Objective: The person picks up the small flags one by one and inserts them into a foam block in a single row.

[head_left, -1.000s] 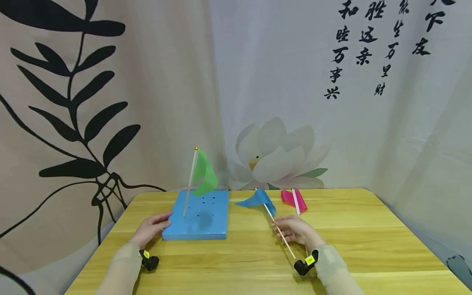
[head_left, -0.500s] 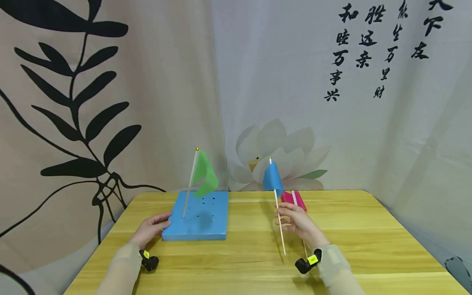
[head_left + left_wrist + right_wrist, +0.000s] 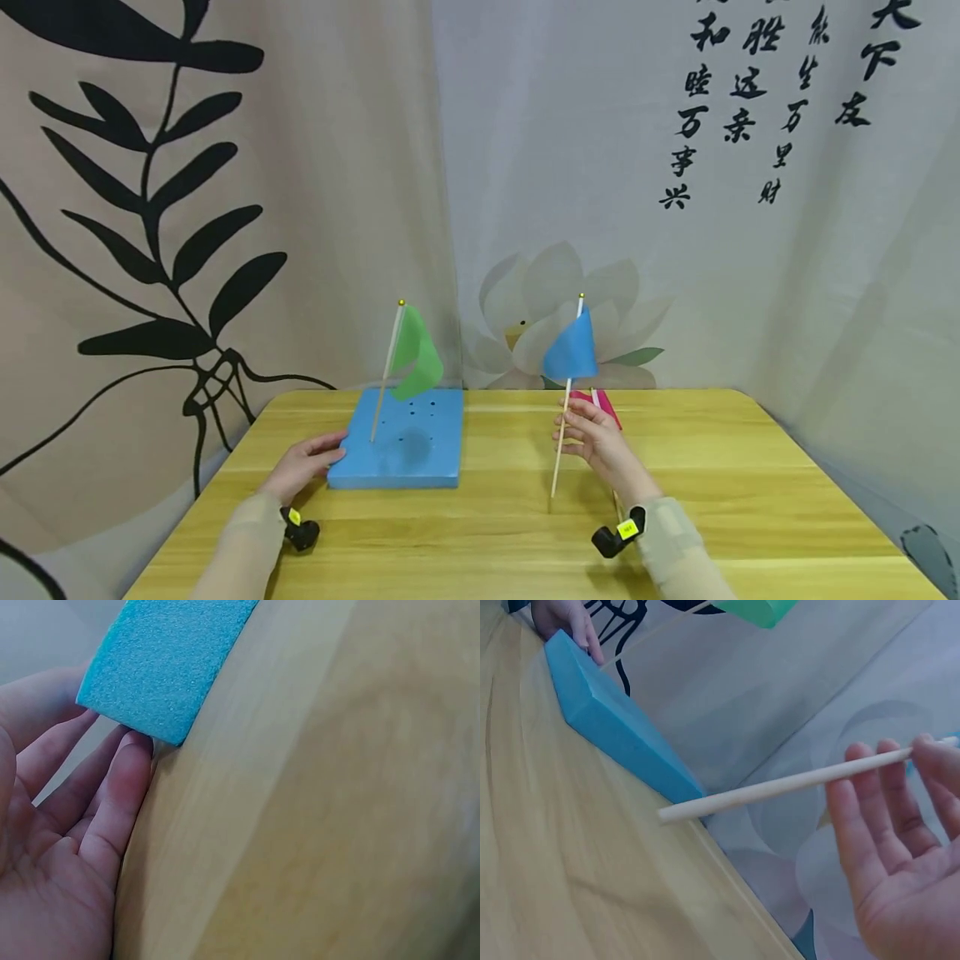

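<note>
In the head view my right hand (image 3: 600,442) pinches the thin wooden stick of a small blue flag (image 3: 572,348) between thumb and fingers. The flag stands nearly upright over the table, its gold tip uppermost. In the right wrist view the stick (image 3: 765,793) points its bare lower end toward the foam board (image 3: 622,724). My left hand (image 3: 303,467) touches the left edge of this blue foam board (image 3: 348,467), fingers loosely extended at its corner (image 3: 161,682). A green flag (image 3: 417,354) stands leaning slightly in the board, which has several small holes.
Behind my right hand a pink flag (image 3: 607,408) lies on the wooden table (image 3: 510,533), mostly covered by the hand. The table's back edge meets a pale curtain (image 3: 360,167) printed with leaves, a lotus and black characters.
My right hand has raised the blue flag and turned it from a slant to nearly upright. My left hand, the board and the green flag have stayed in place.
</note>
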`<state>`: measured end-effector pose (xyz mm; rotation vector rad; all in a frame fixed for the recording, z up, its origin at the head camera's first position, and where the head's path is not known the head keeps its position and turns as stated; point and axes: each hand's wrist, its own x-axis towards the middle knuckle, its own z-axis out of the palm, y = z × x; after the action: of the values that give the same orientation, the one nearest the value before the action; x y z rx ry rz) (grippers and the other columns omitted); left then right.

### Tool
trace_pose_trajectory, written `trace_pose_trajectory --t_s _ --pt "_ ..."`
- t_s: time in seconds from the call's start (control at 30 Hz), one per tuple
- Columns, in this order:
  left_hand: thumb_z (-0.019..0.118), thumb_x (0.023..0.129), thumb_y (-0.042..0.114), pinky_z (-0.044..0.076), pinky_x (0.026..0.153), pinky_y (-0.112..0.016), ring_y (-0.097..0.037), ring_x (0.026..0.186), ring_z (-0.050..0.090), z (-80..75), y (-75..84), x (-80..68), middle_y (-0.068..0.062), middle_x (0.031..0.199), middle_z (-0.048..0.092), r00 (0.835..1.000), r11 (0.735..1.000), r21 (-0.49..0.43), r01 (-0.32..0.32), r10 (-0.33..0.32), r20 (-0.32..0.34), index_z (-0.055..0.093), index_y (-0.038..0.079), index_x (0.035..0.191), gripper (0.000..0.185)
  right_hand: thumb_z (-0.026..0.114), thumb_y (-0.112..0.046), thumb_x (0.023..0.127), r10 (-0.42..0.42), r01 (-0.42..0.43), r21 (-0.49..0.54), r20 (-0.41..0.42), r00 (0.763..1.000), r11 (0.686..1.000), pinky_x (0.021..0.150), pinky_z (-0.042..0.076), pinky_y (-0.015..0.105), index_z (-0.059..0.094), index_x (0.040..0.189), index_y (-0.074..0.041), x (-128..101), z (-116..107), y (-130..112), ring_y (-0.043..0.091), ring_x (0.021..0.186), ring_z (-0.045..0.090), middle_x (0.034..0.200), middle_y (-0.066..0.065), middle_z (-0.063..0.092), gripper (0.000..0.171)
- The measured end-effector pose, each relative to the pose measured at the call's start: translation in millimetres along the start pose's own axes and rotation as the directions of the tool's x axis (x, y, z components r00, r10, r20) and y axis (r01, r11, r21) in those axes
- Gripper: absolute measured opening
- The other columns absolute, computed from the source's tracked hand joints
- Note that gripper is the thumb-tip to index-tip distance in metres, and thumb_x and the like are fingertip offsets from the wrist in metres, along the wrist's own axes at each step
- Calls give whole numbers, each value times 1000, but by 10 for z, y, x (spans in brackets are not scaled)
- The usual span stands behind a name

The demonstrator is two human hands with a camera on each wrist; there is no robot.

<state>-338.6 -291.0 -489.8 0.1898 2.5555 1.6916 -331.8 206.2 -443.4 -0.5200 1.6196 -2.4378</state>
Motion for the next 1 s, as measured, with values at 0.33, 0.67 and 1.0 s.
trace_pose_trajectory --t_s 0.33,0.67,1.0 --pt "62 97 26 47 88 -36 -34 121 51 -16 -30 -27 -22 144 44 1000 1000 -16 2 -2 -13 46 2 144 55 41 -4 104 -92 90 111 18 996 990 78 54 37 68 108 -20 306 291 54 18 87 68 94 1 68 31" --pt "63 96 27 47 85 -35 -33 120 52 5 -77 -19 -22 144 45 1000 1000 -26 -6 6 -8 48 2 143 55 49 -7 102 -146 140 68 101 984 988 88 50 44 68 109 -19 561 554 63 22 93 65 97 2 67 24" --pt "62 97 26 47 87 -38 -32 120 52 0 -13 -39 -23 143 45 1000 1000 -4 0 0 -23 47 2 143 54 54 -10 100 -126 127 83 -17 992 989 89 49 46 66 108 -17 778 805 232 30 101 63 97 4 67 16"
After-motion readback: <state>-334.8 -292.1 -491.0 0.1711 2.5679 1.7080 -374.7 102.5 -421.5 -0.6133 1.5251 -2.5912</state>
